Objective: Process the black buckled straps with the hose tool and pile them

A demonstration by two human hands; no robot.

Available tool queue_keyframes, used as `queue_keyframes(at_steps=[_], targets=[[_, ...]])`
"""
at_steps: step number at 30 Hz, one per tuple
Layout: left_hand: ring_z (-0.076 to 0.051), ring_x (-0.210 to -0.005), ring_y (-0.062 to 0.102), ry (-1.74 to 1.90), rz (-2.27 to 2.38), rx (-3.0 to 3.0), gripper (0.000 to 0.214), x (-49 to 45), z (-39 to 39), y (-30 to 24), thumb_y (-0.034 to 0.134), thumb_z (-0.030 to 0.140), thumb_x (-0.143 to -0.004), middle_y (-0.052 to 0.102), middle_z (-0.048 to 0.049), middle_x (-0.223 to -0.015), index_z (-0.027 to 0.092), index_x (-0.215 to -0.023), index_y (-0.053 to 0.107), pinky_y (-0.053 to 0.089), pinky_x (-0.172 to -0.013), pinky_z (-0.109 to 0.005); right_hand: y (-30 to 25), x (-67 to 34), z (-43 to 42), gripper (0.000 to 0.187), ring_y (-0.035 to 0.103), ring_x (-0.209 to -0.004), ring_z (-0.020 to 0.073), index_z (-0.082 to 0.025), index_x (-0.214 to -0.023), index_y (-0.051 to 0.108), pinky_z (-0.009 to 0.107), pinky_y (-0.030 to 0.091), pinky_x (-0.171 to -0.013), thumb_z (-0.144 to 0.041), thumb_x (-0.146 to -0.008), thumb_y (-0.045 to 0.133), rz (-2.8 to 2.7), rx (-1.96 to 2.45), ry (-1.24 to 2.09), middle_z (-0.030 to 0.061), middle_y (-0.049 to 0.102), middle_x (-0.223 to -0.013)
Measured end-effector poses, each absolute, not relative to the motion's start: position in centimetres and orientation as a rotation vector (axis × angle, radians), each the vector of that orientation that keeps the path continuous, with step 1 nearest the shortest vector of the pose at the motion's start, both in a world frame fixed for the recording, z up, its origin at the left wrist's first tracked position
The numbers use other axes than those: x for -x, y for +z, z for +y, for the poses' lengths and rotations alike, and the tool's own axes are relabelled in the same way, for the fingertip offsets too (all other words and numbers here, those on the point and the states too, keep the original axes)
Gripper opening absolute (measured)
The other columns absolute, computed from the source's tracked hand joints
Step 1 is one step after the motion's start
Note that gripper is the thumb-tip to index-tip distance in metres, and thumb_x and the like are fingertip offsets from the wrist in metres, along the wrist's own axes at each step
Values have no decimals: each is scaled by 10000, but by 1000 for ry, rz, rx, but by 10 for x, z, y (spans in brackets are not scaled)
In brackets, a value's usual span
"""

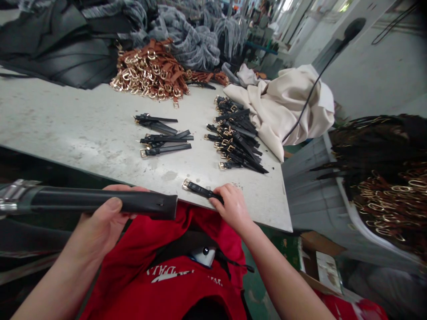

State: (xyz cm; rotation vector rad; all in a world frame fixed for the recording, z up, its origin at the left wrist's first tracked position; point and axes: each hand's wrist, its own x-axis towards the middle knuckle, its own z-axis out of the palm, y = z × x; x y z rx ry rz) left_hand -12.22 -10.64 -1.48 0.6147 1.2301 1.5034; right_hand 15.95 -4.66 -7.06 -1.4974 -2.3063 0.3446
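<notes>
My left hand (106,218) grips a wide black leather strap (147,203), thumb on top and fingers beneath. The strap lies nearly level in front of the table edge, its flat end with a small slit pointing right. Silvery metal hardware (13,198) shows at its far left. At the table's front edge, my right hand (233,204) pinches the tail of a short black buckle strap (199,188). That strap lies on the table with its gold buckle pointing left. Beyond it are a small group of black buckle straps (167,138) and a larger pile of black buckle straps (238,135).
Brown straps with gold buckles (151,71) are heaped at the back of the pale table (83,129). Black leather pieces (56,44) lie back left, cream cloth (283,98) back right. A grey bin (307,186) and open carton (320,258) stand right.
</notes>
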Motion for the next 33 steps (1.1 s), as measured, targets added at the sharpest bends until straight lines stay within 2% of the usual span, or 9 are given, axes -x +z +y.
queue_keyframes(at_steps=[4,13,23,29,33], targets=[[-203,-684,679,1504,1232,-625,252,116,-106,-16,841,365,-566,782,-51,-784,234,-765,758,538,-557,-256,-68,-156,-44,136,591,-894,238,-205,-968,649,351,404,-768,-304,-885,608,-2341,1491,373,72,662,-932],[-202,-702,721,1502,1174,-654,308,121,-107,-21,873,377,-552,785,-51,-799,217,-791,763,595,-592,-237,-46,-147,-39,106,602,-913,234,-167,-943,635,329,428,-802,-231,-869,596,-2462,1607,427,92,665,-943],[-210,-745,742,1512,1154,-615,314,123,-113,-22,868,369,-581,791,-51,-826,199,-815,745,603,-621,-237,-36,-136,-40,247,638,-930,227,-147,-1127,576,327,462,-784,-105,-936,424,-2621,1769,387,137,655,-1099],[-219,-772,742,1519,1150,-573,312,126,-117,-23,874,363,-585,790,-44,-827,213,-826,745,615,-670,-279,-37,-134,-37,293,649,-971,235,-141,-1195,580,317,456,-798,-237,-965,425,-2594,1800,435,137,681,-1121],[-218,-787,739,1544,1164,-544,331,126,-116,-22,896,374,-549,787,-50,-808,213,-798,749,612,-682,-274,-43,-137,-34,297,658,-917,235,-179,-1115,645,312,435,-761,-327,-968,435,-2555,1785,377,99,725,-1012]])
